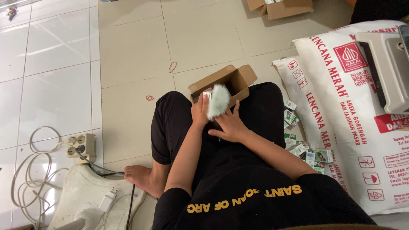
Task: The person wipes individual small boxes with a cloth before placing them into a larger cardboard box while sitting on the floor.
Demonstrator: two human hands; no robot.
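Note:
I sit cross-legged on the floor with a small open cardboard box (pixel 238 81) propped against my lap. My left hand (pixel 199 111) is closed on a small white and green packet (pixel 218 101), which is blurred by motion and sits right at the box's mouth. My right hand (pixel 230 126) lies on my black trousers just below the packet, fingers spread and holding nothing. Its fingertips are close to the packet. The inside of the box is mostly hidden.
Several small green and white packets (pixel 300 145) lie by my right thigh against two big white printed sacks (pixel 366 127). A beige device (pixel 390 64) rests on the sacks. Another cardboard box (pixel 283 7) stands far off. Rubber bands (pixel 172 66), a power strip (pixel 83 145), cables and a fan base (pixel 91 200) are at my left.

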